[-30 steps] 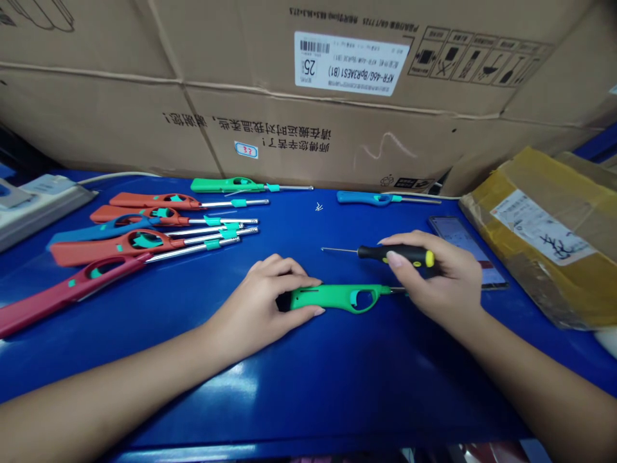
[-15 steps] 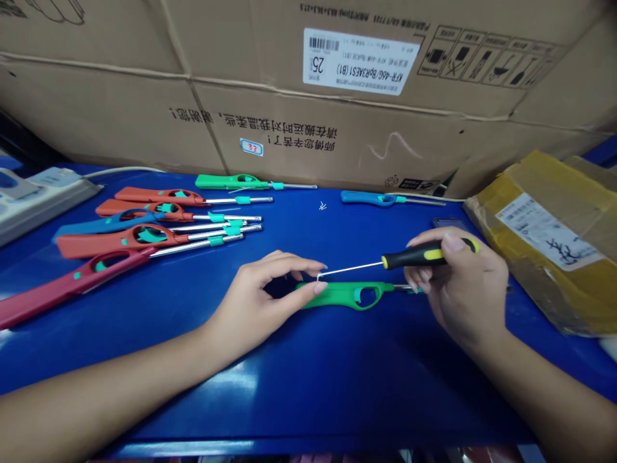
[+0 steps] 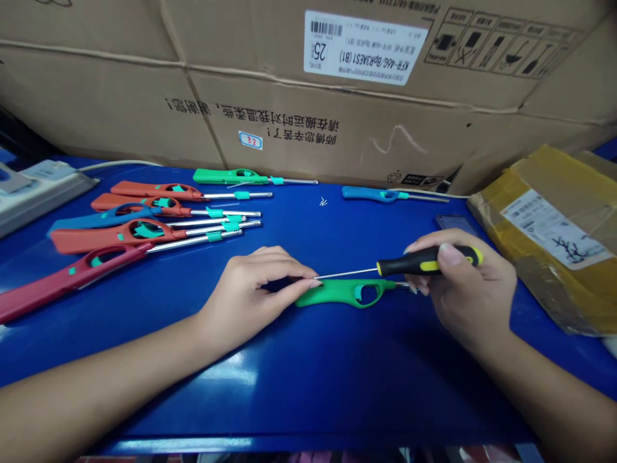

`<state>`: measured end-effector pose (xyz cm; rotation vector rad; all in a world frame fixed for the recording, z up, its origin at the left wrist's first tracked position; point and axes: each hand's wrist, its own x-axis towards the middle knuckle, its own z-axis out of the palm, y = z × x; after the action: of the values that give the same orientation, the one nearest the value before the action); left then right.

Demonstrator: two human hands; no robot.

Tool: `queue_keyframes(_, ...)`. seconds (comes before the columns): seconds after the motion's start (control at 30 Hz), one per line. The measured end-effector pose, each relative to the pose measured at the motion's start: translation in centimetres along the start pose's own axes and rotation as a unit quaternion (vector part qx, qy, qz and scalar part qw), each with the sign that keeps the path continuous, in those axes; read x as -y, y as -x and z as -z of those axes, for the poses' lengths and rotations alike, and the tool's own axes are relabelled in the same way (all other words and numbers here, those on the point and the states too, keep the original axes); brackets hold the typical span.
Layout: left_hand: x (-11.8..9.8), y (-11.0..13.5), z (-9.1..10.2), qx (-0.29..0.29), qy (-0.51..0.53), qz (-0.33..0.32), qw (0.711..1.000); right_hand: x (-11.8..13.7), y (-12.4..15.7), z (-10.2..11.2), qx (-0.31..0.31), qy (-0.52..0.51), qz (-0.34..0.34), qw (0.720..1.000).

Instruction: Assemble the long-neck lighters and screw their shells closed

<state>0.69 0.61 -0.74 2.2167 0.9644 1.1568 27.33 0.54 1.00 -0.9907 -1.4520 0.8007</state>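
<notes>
With the green lighter [image 3: 328, 294] as the dial's centre, the blue table [image 3: 347, 379] is spreading beneath it, its front edge [image 3: 308, 445] running along at six o'clock and open room stretching in between. At twelve, a large cardboard box [image 3: 270, 83] is bounding the far side; a taped parcel [image 3: 549, 235] is limiting movement between two and three, a power strip [image 3: 43, 193] between nine and ten. The left hand [image 3: 255, 289] is resting at nine, thumb and fingertips standing nearly together by the screwdriver's tip; whether they are pinching something small, I cannot tell. The right hand [image 3: 467, 276], at three, is gripping one screwdriver [image 3: 407, 262], its shaft pointing towards nine. Eight lighters are lying here altogether: the centre one, a second green lighter [image 3: 229, 177] at eleven, three orange lighters [image 3: 106, 238] and one blue lighter [image 3: 96, 222] towards ten, one dark red lighter [image 3: 62, 283] at nine, another blue lighter [image 3: 361, 193] near one. One phone [image 3: 456, 222] is peeking out at two, partly hidden.
</notes>
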Motion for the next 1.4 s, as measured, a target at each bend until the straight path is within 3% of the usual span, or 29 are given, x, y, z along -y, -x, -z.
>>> queue_keyframes(0.2,0.1,-0.1,0.5,0.049,-0.057,-0.052,0.996,0.9,0.9,0.3,0.029,0.110,0.066,0.991)
queue_keyframes(0.43,-0.1,0.1,0.4,0.069,-0.107,-0.060,0.990,1.2,0.8,0.6,0.116,0.088,0.119,0.982)
queue_keyframes(0.53,-0.1,0.0,0.4,0.064,-0.086,-0.043,0.993,1.4,0.9,0.4,0.150,0.059,0.110,0.981)
queue_keyframes(0.63,0.1,-0.1,0.5,0.067,-0.082,-0.040,0.994,1.8,1.0,-0.1,0.172,0.013,0.060,0.983)
queue_keyframes(0.73,0.1,-0.1,0.6,0.068,-0.087,-0.044,0.993,2.4,1.0,-0.8,0.155,0.003,0.036,0.987)
queue_keyframes(0.87,-0.2,-0.1,0.7,0.053,-0.062,-0.042,0.996,3.6,0.7,-1.7,0.127,-0.011,0.052,0.990)
queue_keyframes(1.1,-0.7,0.1,1.2,0.038,-0.035,-0.021,0.998,5.2,-0.4,-2.2,0.124,-0.006,0.040,0.991)
queue_keyframes(1.27,-0.9,0.2,1.8,0.094,-0.069,0.027,0.993,6.1,-1.5,-2.9,0.066,0.006,0.036,0.997)
queue_keyframes(1.4,-0.7,0.6,1.5,0.130,-0.083,0.048,0.987,6.0,-2.0,-4.8,0.019,-0.022,0.048,0.998)
